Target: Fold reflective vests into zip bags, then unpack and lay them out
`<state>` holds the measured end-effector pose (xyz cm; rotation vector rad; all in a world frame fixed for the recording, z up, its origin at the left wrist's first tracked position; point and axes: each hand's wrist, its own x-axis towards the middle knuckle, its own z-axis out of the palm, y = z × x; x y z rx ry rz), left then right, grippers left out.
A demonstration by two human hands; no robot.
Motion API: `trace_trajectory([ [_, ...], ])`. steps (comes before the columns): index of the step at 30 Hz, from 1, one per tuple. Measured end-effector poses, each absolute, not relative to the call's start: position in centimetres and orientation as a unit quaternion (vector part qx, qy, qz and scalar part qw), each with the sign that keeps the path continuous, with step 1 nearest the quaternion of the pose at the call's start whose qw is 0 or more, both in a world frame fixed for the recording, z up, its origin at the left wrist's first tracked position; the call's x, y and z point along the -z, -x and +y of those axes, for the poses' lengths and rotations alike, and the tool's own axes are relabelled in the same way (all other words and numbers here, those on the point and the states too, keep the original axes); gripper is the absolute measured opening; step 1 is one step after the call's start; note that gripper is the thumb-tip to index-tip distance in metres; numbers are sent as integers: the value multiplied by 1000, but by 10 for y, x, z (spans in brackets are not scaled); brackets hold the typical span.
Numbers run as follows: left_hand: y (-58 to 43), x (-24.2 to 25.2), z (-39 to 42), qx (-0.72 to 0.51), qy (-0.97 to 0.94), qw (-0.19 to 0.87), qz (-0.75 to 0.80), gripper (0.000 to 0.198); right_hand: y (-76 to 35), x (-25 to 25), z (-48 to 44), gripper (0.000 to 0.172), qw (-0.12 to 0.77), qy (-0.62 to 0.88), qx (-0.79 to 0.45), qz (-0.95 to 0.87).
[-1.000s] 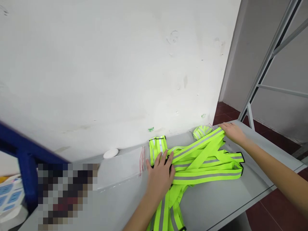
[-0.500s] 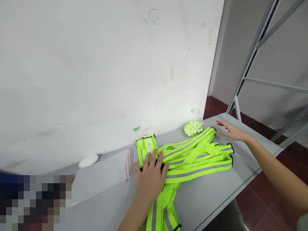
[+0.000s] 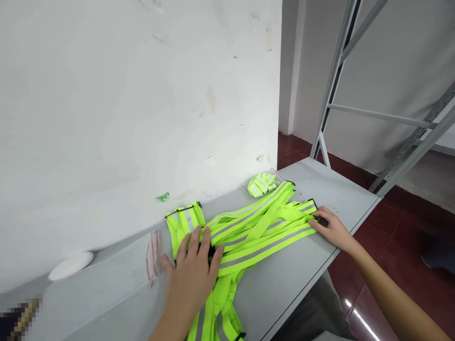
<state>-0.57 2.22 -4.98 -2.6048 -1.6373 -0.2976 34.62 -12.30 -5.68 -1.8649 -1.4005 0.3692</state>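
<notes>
Straps: the green straps (image 3: 265,252) lie in a crossed heap on the worktop (image 3: 284,279), with 1 arm of the heap running right and 1 running down past the left wrist.
Left hand: palm down, with its grip spread wide over the crossing; the left hand (image 3: 190,277) seems best used here as a weight, pressing lightly so the layers do not skid.
Right hand: the right hand (image 3: 334,232) is at the right ends, thumb and fingers narrowed around the lower end; I cannot tell whether the grip is pinching it.
Buckle: a black buckle (image 3: 313,203) shows just above the right fingers; squaring it with its neighbour before drawing outward should leave the ends even.
Pull: best kept gentle and level, since a hard tug could drag the crossing out from under the left palm.
Twists: straps overlap at a slant between the 2 hands; smoothing them with the grey stripe up would help.
Bags: a flat clear bag (image 3: 113,277) lies left, and a filled bag (image 3: 262,183) sits by the wall (image 3: 124,94), beyond the straps.
</notes>
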Motion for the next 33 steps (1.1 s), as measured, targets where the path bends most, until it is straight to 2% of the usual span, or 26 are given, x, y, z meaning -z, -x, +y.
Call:
trace_trajectory([
  [6, 4, 48, 21, 72, 841, 47, -534, 68, -339, 46, -122, 41, 399, 780, -176, -449],
  [10, 3, 47, 19, 58, 839, 59, -537, 74, -345, 34, -110, 41, 398, 800, -92, -439],
  [12, 2, 48, 18, 63, 838, 63, -539, 73, -348, 33, -97, 39, 354, 819, -40, -449],
  [17, 3, 49, 16, 78, 843, 62, -529, 58, -351, 51, -70, 44, 145, 836, 72, -523],
  [22, 5, 51, 15, 81, 849, 64, -518, 52, -348, 54, -69, 51, 111, 818, 182, -534],
  [25, 6, 51, 13, 84, 847, 53, -522, 55, -328, 35, -62, 55, 146, 774, 252, -562],
  [27, 6, 50, 12, 88, 844, 41, -527, 57, -300, 21, -48, 48, 184, 733, 235, -612],
  [30, 6, 48, 10, 98, 842, 26, -529, 56, -247, 10, -19, 35, 180, 623, 123, -751],
  [33, 5, 45, 8, 115, 837, 11, -535, 52, -204, 13, 12, 40, 139, 521, 24, -842],
])
